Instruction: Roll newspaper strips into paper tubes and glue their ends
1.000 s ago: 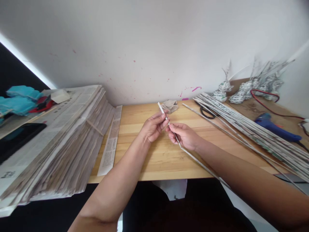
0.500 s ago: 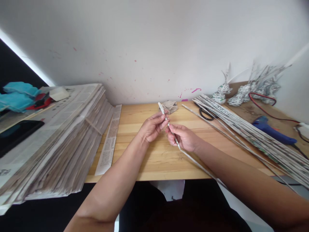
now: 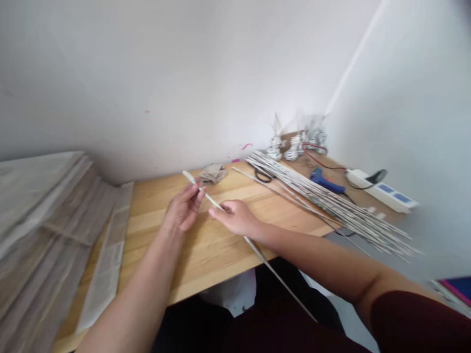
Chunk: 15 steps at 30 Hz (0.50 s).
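A thin rolled newspaper tube (image 3: 274,272) runs slantwise from above the wooden table down over my lap. My left hand (image 3: 184,206) pinches it near its wider, whitish upper end. Lower along the same tube, my right hand (image 3: 236,216) has its fingers closed round it. Just beyond my left hand lies a crumpled beige cloth (image 3: 213,174). A flat newspaper strip (image 3: 108,264) rests on the table to the left of my left forearm.
A tall stack of newspaper (image 3: 69,240) stands on the left. On the right lie many paper tubes (image 3: 316,193), black scissors handles (image 3: 263,176), a blue glue gun (image 3: 327,181) and a white power strip (image 3: 384,191). Woven paper figures (image 3: 274,147) stand by the wall.
The view has swung to the right, bringing the power strip into full sight. My right hand has shifted down the tube, away from my left, and the tube now looks straighter.
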Motion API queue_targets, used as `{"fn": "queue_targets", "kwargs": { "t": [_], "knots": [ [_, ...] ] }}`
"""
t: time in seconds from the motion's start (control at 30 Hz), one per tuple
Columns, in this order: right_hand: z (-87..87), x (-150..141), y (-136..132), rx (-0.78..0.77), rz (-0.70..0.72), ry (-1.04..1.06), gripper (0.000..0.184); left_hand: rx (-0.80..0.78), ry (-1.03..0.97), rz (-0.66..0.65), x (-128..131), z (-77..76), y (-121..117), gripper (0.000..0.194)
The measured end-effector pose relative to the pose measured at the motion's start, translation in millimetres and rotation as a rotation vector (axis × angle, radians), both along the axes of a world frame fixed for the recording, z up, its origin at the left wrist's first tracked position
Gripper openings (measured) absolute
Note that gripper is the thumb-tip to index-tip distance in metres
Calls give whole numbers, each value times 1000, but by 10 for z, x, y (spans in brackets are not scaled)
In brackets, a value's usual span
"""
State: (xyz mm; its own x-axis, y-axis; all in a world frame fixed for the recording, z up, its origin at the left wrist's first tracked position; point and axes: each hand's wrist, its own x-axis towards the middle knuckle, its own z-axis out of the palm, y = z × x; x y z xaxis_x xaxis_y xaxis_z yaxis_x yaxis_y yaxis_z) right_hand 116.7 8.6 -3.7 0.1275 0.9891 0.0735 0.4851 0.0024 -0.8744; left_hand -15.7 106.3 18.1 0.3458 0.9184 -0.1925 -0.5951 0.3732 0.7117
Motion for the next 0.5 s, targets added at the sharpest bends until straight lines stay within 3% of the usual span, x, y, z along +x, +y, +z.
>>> {"fn": "queue_targets", "kwargs": {
  "t": [0.17, 0.33, 0.4, 0.5],
  "knots": [
    [109, 36, -271, -31, 58, -234, 48, -61, 34, 5, 10, -1, 29, 23],
    [428, 327, -616, -105, 340, -521, 51, -98, 67, -8, 13, 19, 10, 22],
    [574, 678, -703, -122, 201, -620, 52, -100, 74, -15, 15, 25, -3, 22],
    [702, 1429, -801, -68, -191, -914, 37, -85, 88, -43, 16, 29, -26, 21]
  ]
}}
